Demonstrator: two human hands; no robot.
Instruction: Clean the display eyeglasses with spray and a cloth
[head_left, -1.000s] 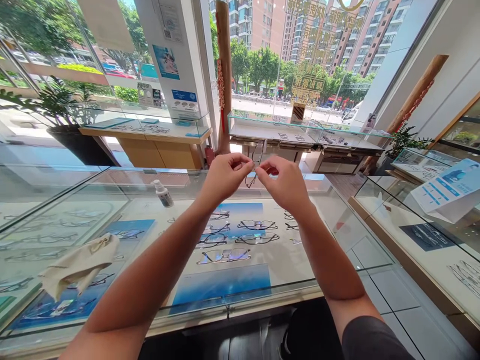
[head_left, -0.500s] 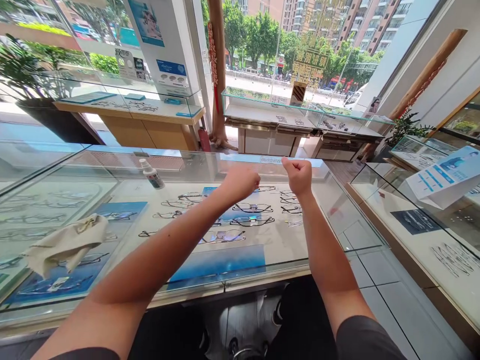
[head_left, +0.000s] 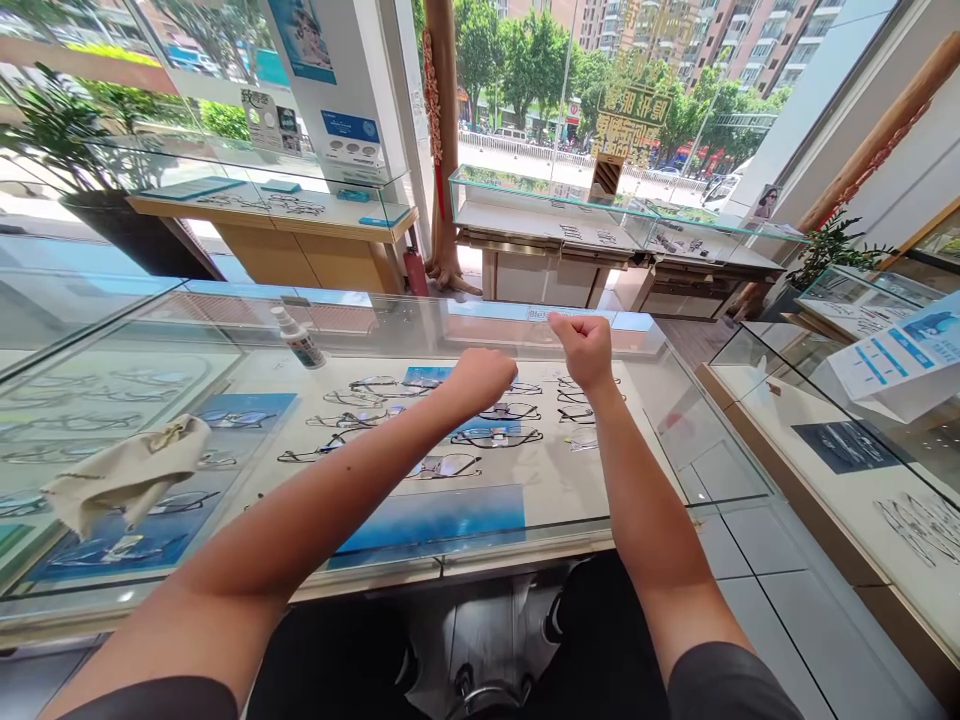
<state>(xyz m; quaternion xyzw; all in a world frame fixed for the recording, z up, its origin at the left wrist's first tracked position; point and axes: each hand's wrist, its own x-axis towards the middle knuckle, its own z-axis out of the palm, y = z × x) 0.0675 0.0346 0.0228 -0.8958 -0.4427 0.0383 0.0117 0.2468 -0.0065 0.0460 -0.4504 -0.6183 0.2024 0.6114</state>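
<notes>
Nearest the camera, both bare forearms stretch out over the front rim of a glass display case. A blue card lies inside just behind that rim. Off to the left, a beige cloth lies crumpled on the glass top.

Further in, rows of eyeglass frames lie inside the case, under the glass. The left hand is over them with its fingers curled into a fist; whether it touches the glass cannot be told. The right hand is just beside it, a little higher and farther out, also balled tight with the thumb on top. Nothing shows between the fingers of either hand (something thin could be hidden inside, but that cannot be told). The frames nearest the hands lie right below the left fist, sealed off by the pane.

Behind and to the left, a small spray bottle sits on the glass top. Beyond stand a wooden-based counter and a second glass case, then the shop window with trees and tall buildings outside.
</notes>
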